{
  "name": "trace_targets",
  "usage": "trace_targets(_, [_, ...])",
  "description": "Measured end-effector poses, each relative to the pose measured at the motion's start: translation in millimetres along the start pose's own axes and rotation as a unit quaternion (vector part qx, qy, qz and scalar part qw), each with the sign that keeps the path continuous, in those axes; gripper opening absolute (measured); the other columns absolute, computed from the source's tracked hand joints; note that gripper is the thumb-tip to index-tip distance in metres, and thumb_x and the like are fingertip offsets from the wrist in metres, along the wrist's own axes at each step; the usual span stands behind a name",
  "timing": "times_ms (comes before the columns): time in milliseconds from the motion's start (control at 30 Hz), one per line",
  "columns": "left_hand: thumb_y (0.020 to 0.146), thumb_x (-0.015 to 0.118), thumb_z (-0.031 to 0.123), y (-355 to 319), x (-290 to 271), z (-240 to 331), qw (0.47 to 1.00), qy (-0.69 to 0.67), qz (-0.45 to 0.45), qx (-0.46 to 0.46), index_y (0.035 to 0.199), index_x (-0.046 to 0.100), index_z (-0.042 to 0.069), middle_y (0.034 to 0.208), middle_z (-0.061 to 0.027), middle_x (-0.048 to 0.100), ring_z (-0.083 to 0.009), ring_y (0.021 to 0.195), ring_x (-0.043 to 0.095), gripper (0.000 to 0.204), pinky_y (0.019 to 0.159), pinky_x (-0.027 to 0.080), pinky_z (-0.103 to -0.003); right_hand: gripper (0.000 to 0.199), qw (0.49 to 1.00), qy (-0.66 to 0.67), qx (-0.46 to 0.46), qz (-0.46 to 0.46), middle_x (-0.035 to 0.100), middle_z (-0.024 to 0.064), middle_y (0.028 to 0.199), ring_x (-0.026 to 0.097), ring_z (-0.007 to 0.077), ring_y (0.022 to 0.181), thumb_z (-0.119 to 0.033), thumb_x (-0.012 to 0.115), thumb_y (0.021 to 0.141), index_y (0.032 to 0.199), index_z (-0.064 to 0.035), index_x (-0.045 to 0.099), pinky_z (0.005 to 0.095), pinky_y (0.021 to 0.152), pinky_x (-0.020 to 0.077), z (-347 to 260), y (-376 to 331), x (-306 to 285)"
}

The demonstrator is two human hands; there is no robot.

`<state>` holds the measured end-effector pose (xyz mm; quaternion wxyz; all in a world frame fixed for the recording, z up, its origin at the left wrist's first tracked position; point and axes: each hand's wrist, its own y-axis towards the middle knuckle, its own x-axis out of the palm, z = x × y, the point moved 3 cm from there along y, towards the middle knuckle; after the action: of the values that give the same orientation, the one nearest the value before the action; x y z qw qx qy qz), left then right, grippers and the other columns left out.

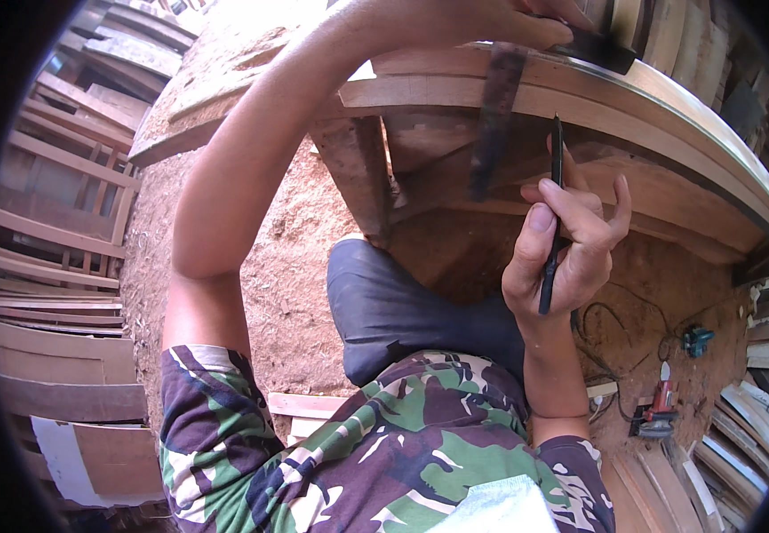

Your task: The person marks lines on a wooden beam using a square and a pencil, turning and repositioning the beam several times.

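At the top of the head view my left hand (526, 25) is closed on a dark tool that looks like a try square (599, 51), held at the wooden board's edge. A dark, blurred strip (496, 111), apparently its blade, hangs down across the board; their join is hidden. The pale wooden board (455, 91) lies on the bench. My right hand (575, 240) grips a slim black pencil (555, 209) between thumb and fingers, its tip pointing up toward the board's near edge and apparently just short of it.
A bench leg (358, 178) stands just ahead of my knee. At right on the dusty floor lie a red power tool (662, 400), a teal tool (695, 341) and a dark cable (611, 320). Wooden frames and panels (64, 373) are stacked at left, offcuts (740, 453) at lower right.
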<state>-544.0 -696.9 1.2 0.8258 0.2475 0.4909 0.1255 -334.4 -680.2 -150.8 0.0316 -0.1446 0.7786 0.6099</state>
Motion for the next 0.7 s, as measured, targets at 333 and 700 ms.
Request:
trace_targets(333, [0.097,0.077,0.018,-18,-5,26,0.996,0.065,0.006,0.053,0.127,0.084,0.012,0.112,-0.0140,0.085,-0.0268,0.101,0.082,0.031,0.094,0.065,-0.039,0.020,1.000,0.014,-0.005,-0.008,0.073,0.0045,0.086,0.081,0.0299,0.103,-0.008,0.061,0.103,0.123,-0.0067,0.065,0.0574,0.132,0.0219,-5,7,-4])
trace_targets(700, [0.095,0.077,0.015,-9,3,10,0.998,0.018,0.011,0.056,0.116,0.084,0.007,0.097,-0.0150,0.081,-0.0293,0.096,0.080,0.024,0.088,0.063,-0.042,0.019,1.000,0.022,0.001,0.020,0.075,0.0028,0.084,0.078,0.0199,0.085,-0.005,0.066,0.100,0.119,-0.0077,0.068,0.0557,0.132,0.0241,-1,2,2])
